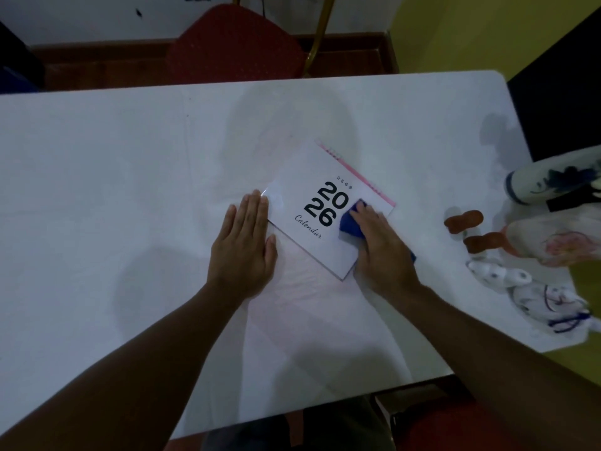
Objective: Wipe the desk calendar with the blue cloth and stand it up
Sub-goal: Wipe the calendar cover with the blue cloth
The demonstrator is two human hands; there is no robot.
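- Pressing flat, palm down and fingers straight, the left hand (243, 242) grips nothing — its fingertips rest on the calendar's left corner.
- The right hand (380, 252) lies spread over the blue cloth (352, 224), pinning it on the calendar's right part.
- The desk calendar (312, 203) lies flat mid-table (97, 190), turned askew — white cover printed "2026 Calendar", pink-bound far edge.
- A red chair (234, 43) stands beyond the table.
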